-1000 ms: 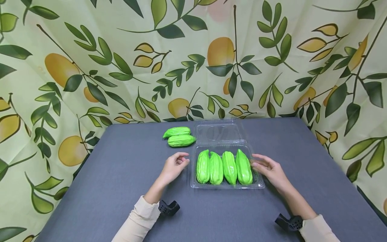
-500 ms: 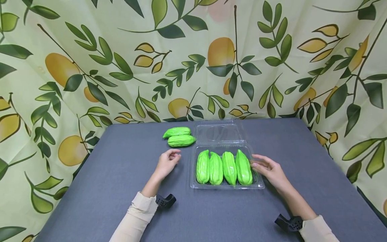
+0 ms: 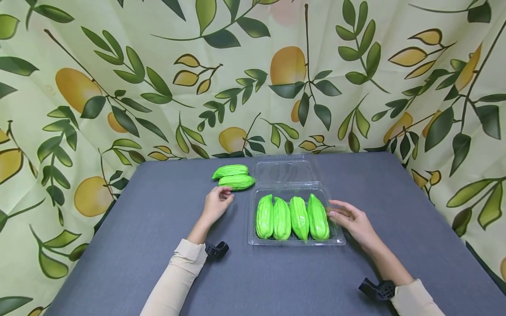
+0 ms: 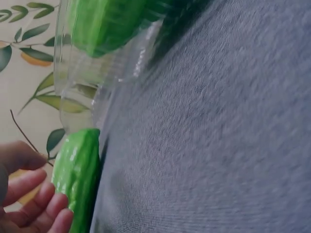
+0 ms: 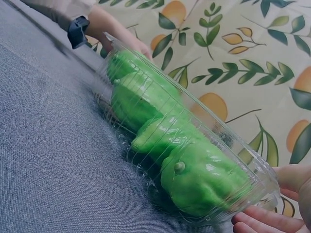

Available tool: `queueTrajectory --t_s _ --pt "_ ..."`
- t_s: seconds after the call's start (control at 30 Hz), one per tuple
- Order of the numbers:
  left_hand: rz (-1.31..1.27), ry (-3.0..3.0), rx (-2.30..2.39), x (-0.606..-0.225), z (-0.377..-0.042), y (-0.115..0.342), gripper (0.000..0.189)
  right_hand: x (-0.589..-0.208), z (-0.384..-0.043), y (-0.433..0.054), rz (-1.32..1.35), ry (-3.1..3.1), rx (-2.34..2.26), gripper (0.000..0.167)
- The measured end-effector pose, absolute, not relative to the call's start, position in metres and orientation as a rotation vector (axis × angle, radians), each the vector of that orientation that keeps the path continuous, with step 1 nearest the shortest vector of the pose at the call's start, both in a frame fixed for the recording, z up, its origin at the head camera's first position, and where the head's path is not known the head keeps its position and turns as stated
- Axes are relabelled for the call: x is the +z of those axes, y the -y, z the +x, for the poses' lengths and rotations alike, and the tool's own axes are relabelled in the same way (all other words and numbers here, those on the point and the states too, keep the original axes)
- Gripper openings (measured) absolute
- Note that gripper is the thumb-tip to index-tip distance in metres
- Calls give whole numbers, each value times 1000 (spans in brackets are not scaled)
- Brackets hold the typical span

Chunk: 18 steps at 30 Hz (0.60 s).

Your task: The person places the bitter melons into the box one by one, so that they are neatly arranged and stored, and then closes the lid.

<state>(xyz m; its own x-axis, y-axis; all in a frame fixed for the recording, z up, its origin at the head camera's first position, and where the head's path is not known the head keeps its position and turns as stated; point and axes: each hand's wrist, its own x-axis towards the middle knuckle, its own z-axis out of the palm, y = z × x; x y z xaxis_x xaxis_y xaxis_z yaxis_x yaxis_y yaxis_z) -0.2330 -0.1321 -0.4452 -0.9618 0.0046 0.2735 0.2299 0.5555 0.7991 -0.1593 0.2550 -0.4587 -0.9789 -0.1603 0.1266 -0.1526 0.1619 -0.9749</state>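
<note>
A clear plastic clamshell container [image 3: 258, 242] lies with its lid folded back, several glossy green ridged bitter melons [image 3: 282, 219] side by side in it. My right hand [image 3: 355, 224] holds the container's right wall; in the right wrist view the wall's corner sits between thumb and fingers [image 5: 272, 219]. Left of the container, my left hand [image 3: 215, 205] has loosely bent fingers with nothing in them. Its fingertips are close to the nearer of two loose bitter melons [image 3: 239, 182]; the left wrist view shows that melon [image 4: 77, 170] beside the fingers, contact unclear.
The transparent lid [image 3: 284, 171] lies flat behind the container, toward the table's back edge. A second loose bitter melon [image 3: 230, 171] lies just behind the nearer one. A patterned cloth [image 3: 253, 79] hangs behind the grey table [image 3: 158, 219].
My left hand has moved left and away from the container, then forward to the loose bitter melons. My right hand has stayed at the container's right side.
</note>
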Motion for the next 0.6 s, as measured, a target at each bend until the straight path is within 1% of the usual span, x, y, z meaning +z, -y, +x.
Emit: queueTrajectory --t_s 0.27,0.4,0.6 --pt "-336 2459 -1340 -447 -246 140 22 -459 -159 -254 -301 -2406 -1985 47" --pt "-350 2432 -1215 -446 -253 144 23 -459 -159 -254 -308 -2398 -1997 46" --pt "-339 2499 -1086 -443 -260 147 32 -460 -159 -254 -300 -2407 -1992 46"
